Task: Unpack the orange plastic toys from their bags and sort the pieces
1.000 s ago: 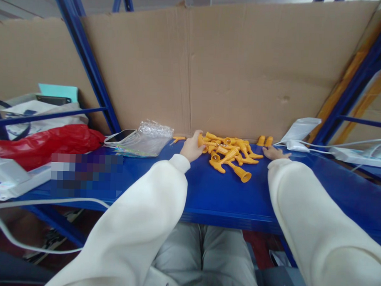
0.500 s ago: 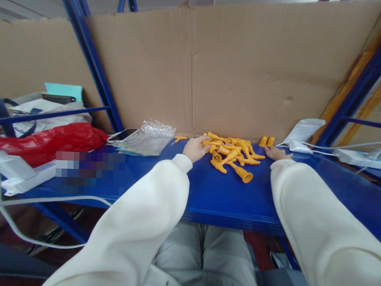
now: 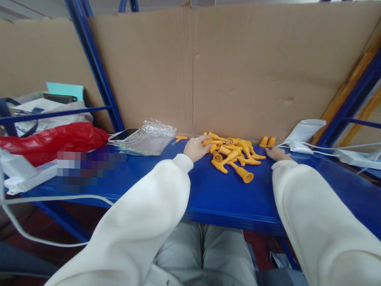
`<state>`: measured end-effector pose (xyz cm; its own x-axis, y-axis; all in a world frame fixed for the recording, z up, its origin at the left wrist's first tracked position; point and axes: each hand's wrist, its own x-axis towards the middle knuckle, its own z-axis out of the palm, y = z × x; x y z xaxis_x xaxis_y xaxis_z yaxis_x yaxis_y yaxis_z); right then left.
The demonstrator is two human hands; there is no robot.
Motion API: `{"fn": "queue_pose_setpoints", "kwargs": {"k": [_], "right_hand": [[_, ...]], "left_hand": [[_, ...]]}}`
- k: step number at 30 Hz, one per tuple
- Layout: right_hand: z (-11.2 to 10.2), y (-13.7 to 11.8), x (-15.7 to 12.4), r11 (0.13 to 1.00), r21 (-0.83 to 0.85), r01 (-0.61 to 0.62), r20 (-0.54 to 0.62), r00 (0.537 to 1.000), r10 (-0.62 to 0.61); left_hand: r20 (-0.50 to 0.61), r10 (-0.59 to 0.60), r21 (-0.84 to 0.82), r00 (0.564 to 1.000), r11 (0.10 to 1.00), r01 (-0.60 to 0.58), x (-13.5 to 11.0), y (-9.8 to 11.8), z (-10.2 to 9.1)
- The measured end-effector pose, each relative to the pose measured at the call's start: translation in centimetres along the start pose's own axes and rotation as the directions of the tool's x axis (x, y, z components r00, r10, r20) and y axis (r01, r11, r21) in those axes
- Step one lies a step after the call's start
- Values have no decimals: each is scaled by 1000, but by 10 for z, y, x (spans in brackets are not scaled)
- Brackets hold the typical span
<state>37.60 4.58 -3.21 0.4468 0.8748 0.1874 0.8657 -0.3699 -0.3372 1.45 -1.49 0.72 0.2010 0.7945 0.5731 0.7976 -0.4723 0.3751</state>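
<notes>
My left hand (image 3: pixel 195 148) is at the left end of a heap of yellow plastic parts (image 3: pixel 229 154). Its fingers are closed on the end of a yellow corkscrew (image 3: pixel 217 142), whose metal spiral points right over the heap. Several parts in the heap have curved arms, and one flared, bell-shaped piece (image 3: pixel 244 175) lies at the front. My right hand (image 3: pixel 278 154) rests low on the blue table, right of the heap, with its fingers apart and no held thing visible. Just behind it stand two small yellow pieces (image 3: pixel 267 141).
A smaller yellow part (image 3: pixel 180 138) lies left of my left hand, beside clear plastic bags (image 3: pixel 154 139) and a phone (image 3: pixel 125 134). Farther left are a red bag (image 3: pixel 56 142) and a white power strip (image 3: pixel 29 177). White cables (image 3: pixel 321 149) run along the right. Cardboard (image 3: pixel 243 69) stands behind.
The corkscrew in my left hand now shows above the heap, its spiral pointing right. My right hand's fingers look slightly more drawn in; its place is nearly the same.
</notes>
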Motion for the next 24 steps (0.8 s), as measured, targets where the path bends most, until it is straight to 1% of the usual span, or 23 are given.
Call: {"fn": "queue_pose_setpoints", "kwargs": {"k": [2, 3, 4, 6, 8, 10, 11, 12, 13, 14, 15, 16, 17, 18, 20, 22, 24], "right_hand": [[-7, -6, -5, 998, 6, -55, -1, 998, 55], [-12, -11, -8, 998, 22, -53, -29, 998, 53], [-17, -16, -11, 998, 51, -25, -76, 997, 29], [-29, -31, -16, 993, 115, 39, -189, 982, -17], [-42, -49, -22, 974, 188, 125, -272, 960, -70], [-52, -70, -32, 922, 293, 253, -342, 928, -146], [-56, -80, -39, 874, 362, 325, -344, 918, -198], [-59, -90, -47, 808, 440, 392, -328, 908, -262], [-61, -99, -57, 731, 521, 440, -258, 898, -357], [-61, -107, -69, 644, 601, 474, -184, 866, -465], [-61, -113, -81, 557, 677, 480, -122, 820, -558], [-60, -119, -93, 497, 734, 464, -75, 782, -618], [-58, -123, -105, 463, 768, 444, -26, 743, -669], [-55, -125, -115, 446, 786, 427, 15, 709, -705], [-50, -128, -130, 432, 801, 414, 64, 659, -750], [-46, -127, -139, 427, 811, 401, 82, 644, -761], [-43, -125, -142, 424, 828, 368, 99, 648, -756]], "left_hand": [[-6, 4, -2, 1000, 1000, -4, 0, 0, 0], [-11, 5, -7, 1000, 1000, -5, 0, -1, 0], [-18, 8, -15, 1000, 1000, -8, 0, -1, 0], [-41, 20, -41, 999, 999, -22, 1, -4, 1], [-63, 37, -82, 997, 996, -42, 2, -6, 2], [-78, 57, -127, 995, 990, -67, 3, -8, 3], [-87, 70, -143, 994, 986, -81, 3, -9, 3], [-97, 85, -152, 992, 984, -99, 4, -9, 4], [-106, 102, -155, 989, 981, -118, 4, -9, 4], [-113, 121, -157, 986, 978, -138, 4, -9, 5], [-114, 141, -157, 983, 975, -158, 5, -9, 5], [-111, 161, -159, 981, 971, -178, 5, -8, 5], [-106, 181, -160, 978, 967, -196, 5, -8, 5], [-102, 201, -160, 974, 963, -216, 5, -8, 5], [-90, 246, -154, 965, 954, -258, 4, -8, 5], [-76, 289, -150, 954, 943, -297, 3, -8, 4], [-65, 333, -154, 941, 928, -339, 2, -8, 5]]}}
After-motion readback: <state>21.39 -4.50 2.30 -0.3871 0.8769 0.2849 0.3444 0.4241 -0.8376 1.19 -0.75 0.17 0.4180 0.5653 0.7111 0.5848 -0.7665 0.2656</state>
